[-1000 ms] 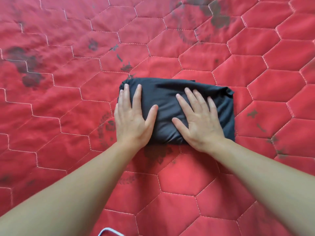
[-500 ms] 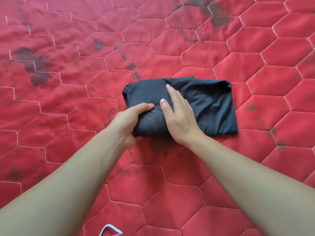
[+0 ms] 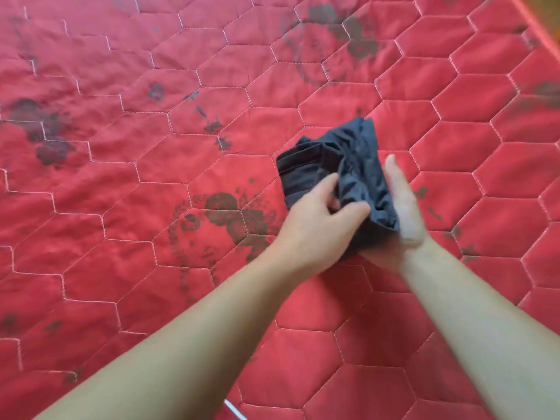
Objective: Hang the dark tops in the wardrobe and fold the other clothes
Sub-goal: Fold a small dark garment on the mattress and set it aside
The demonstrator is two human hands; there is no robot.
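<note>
Two hands on dark folded garment (image 3: 339,174): raised off red quilted bed (image 3: 151,177), no longer pressed flat as half a second ago. Left hand (image 3: 321,219) pinching near edge; right hand (image 3: 403,207) cupped underneath, supporting. Fold apparently finished; ready for putting aside.

Beneath me spreads a red quilted bedcover (image 3: 127,225), stitched in pale hexagons; a dark floral wreath print (image 3: 225,221) sits near its middle; more dark flower prints (image 3: 339,28) lie beyond it; soft, even light falls across.
</note>
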